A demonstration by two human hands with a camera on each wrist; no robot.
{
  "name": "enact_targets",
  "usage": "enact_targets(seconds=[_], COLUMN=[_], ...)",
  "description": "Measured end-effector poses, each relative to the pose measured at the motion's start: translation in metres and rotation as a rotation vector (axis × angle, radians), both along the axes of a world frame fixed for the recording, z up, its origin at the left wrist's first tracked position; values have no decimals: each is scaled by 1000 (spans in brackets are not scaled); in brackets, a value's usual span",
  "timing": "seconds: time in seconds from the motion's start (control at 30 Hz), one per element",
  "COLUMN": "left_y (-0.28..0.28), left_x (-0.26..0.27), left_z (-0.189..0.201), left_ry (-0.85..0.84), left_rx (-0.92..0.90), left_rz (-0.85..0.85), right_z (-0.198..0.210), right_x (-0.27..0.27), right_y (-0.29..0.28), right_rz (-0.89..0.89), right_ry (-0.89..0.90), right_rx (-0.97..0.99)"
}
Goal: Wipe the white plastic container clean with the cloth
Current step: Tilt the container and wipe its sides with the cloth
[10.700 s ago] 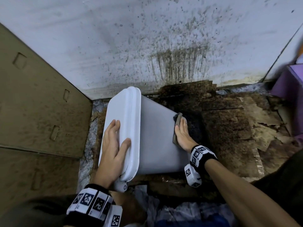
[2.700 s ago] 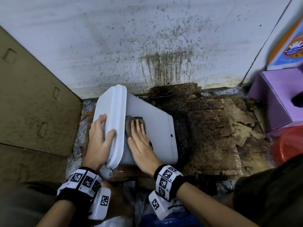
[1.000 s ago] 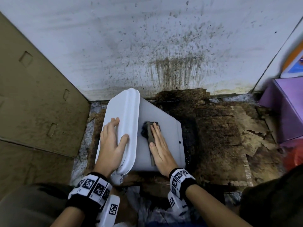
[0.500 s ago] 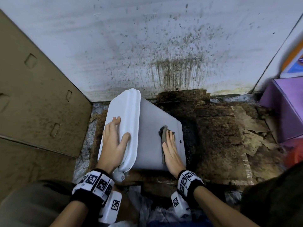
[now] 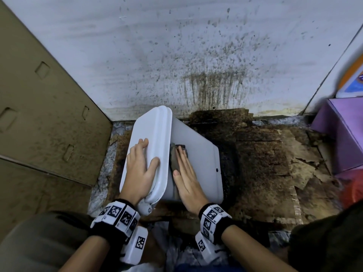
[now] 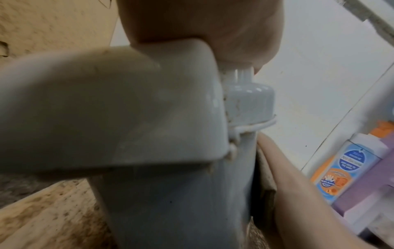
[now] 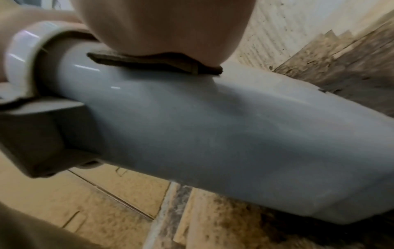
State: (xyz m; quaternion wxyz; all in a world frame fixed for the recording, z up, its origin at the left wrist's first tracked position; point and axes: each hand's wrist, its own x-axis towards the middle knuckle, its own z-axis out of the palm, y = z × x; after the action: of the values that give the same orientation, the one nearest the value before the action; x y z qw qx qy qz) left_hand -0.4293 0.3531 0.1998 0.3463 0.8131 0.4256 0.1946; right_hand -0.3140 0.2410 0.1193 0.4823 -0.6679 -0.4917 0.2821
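The white plastic container lies on its side on the dirty floor, lid to the left. My left hand lies flat on the lid, fingers spread, thumb over its rim. My right hand presses the dark grey cloth flat against the container's upper side, right beside the lid. In the right wrist view the cloth is pinned under my palm against the container. The left wrist view shows the lid's corner and the container's body close up.
A stained white wall stands behind. Brown cardboard leans at the left. Torn, dirty cardboard covers the floor at the right. A purple box and a red object sit at the far right.
My right hand slid the cloth from the container's right part back left until it sits against the lid. The left hand has stayed on the lid.
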Motion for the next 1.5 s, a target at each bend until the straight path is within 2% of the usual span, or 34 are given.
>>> enact_targets(seconds=[0.13,0.3,0.4,0.57,0.7,0.87,1.0,1.2,1.4,1.5], left_y=[2,10,12,12,8,5,6,8,9,10], left_x=[-6,-13,-15,-15,-11,-7,-7,-11,-13,-14], left_z=[-1,-7,-9,-9,-5,-2,-3,-4,-7,-7], left_ry=[-16,-31,-23,2,37,45,37,7,-25,-26], left_rx=[-18,-12,-8,-11,-4,2,8,-7,-20,-25], left_rz=[7,8,1,-3,-7,-10,-13,-7,-7,0], right_z=[-23,-68,-77,-59,-33,9,16,-5,-53,-79], right_x=[14,32,33,14,-6,-30,-36,-12,13,31], right_y=[-5,-20,-23,-6,1,3,0,-6,-21,-32], right_rz=[13,-103,-176,-285,-261,-89,-48,7,-116,-193], right_ry=[9,82,169,257,266,104,13,-45,9,43], right_rx=[-43,-196,-301,-349,-250,-81,-86,-74,-166,-325])
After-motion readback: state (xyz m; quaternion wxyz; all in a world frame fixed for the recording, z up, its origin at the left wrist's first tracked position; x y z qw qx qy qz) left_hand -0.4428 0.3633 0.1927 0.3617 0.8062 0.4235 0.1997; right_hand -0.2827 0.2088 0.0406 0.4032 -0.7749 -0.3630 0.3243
